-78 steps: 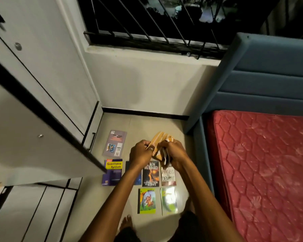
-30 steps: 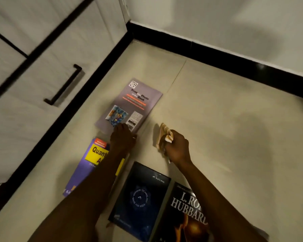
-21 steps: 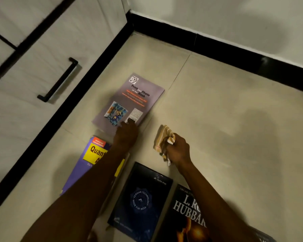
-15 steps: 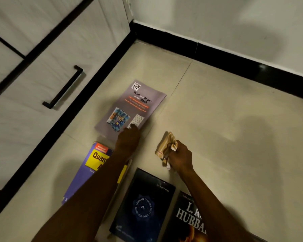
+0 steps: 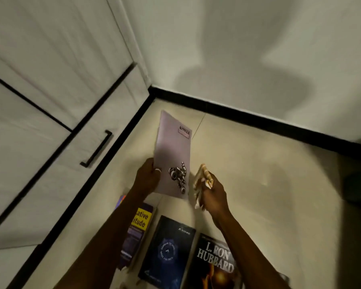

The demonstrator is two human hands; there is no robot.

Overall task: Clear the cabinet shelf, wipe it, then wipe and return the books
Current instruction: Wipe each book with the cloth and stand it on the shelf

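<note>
Beige tiled floor (image 5: 248,174) is carrying three books near the person. Left hand (image 5: 147,178) is pinching the thin lilac booklet (image 5: 173,155) clear of it; right hand (image 5: 214,192) is clenching a folded tan cloth (image 5: 198,184). Wiping appears barely begun; returning the books remains.

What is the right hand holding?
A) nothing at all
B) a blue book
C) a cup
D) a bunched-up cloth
D: the right hand is closed around a bunched-up tan cloth, while the left hand holds the thin purple book up off the floor.
</note>
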